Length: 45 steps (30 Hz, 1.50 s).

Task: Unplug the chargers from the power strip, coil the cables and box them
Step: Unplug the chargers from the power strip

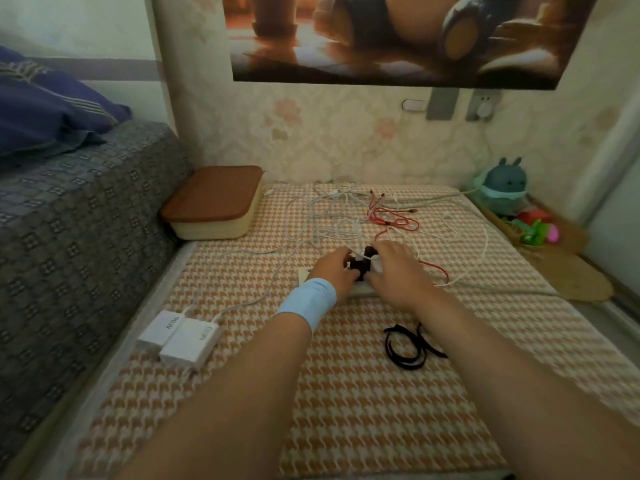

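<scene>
The power strip [360,291] lies mid-bench [346,427] with a black charger [360,263] on it. The left hand [334,271] curls its fingers round that charger, and the right hand [398,271] bends over the strip's other end; whether it grips, I cannot tell. Beyond the strip sprawl white cables [341,227] and a red cable [393,216]. Left of it, two white chargers [180,336] sit by the bench's edge, a lidded box [214,202] stands beyond-left, and bare cover spreads nearer around a black strap [407,348].

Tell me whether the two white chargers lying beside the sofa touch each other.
Touching. The head view shows the nearer white charger lying against the farther white charger, their long sides meeting with no gap visible between them.
</scene>
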Tool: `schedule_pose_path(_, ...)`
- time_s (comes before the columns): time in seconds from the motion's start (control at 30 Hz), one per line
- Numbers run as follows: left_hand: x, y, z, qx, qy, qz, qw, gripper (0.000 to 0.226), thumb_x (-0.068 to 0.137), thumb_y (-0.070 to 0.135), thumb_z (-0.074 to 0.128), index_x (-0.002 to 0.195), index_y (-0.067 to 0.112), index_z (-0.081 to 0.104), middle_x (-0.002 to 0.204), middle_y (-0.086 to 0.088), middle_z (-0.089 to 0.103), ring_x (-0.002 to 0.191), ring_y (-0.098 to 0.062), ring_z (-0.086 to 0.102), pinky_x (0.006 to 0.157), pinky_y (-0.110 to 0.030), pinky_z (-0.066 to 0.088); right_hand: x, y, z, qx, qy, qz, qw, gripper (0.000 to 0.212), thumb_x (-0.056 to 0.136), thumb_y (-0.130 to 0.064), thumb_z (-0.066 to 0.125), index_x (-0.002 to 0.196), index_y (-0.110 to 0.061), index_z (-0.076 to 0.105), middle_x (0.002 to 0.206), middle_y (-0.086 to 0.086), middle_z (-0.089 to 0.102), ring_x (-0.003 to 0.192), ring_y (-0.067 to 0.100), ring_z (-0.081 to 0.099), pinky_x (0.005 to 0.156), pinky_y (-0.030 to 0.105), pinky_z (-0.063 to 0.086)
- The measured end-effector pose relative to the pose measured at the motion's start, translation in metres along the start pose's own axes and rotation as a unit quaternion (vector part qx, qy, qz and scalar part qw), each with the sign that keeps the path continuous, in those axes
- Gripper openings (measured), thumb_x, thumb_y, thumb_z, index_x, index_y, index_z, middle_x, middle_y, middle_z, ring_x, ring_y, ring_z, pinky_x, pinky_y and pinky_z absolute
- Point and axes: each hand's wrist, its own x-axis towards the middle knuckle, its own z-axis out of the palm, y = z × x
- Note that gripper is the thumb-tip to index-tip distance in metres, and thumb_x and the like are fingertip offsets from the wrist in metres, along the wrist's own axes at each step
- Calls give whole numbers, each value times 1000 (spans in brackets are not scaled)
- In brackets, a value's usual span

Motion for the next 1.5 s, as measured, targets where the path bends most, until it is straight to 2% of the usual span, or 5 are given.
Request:
schedule_pose_path(0.33, 23, -4, 11, -3, 57, 46, 997, 16, 95, 17, 58, 82, 9, 56, 68, 4, 47, 67, -17, 44, 60, -26, 32, 16, 11, 18, -2, 0, -51, 999, 57, 106, -15, 46, 159, -17, 24, 166, 6, 17, 153, 28, 9, 122, 41, 20)
schedule_pose_path(0.7, 30, 3, 20, -164, 206, 31, 964, 19, 99, 16, 49, 84, 5, 52, 79, -8, 55, 69, -23, 52, 61, -33, 44, 20, 9, 31, -10, 25, -46, 999, 61, 103, -5, 46, 158, -8, 21, 165, 12, 17, 152, 34, 7, 122, 42, 19)
schedule_pose_path(1.13, 6, -8, -22, -59, -22, 21, 998, 33, 100, 34, 46, 79, 10, 54, 69, -9, 52, 60, -23, 45, 61, -30, 38, 11, -4, -1, -5, 225, -7, 974, 26, 102, -34, 54, 112, -20, 74, 114, 7, 59, 109, 30, 52, 84, 41, 46)
schedule_pose_path(1.37, -43, -34, -83, 170, -182, -37, 968, 25, 91, 41, 64, 98, 19, 72, 94, 2, 61, 87, -19, 59, 76, -26, 48, -5, -38, -13, 184, 136, 65, 971, 25, 104, -21, 51, 122, -14, 67, 92, 3, 70, 64, 14, 58, 55, 29, 44)
schedule_pose_path(1.5, -64, -51, -101, 121, -185, -108, 969, 25, 83, 40, 73, 102, 23, 72, 107, 2, 63, 93, -18, 61, 75, -29, 56, -17, -63, -9, 272, 39, 17, 961, 61, 103, -21, 52, 158, -23, 26, 126, -3, 57, 81, 14, 65, 63, 27, 47)
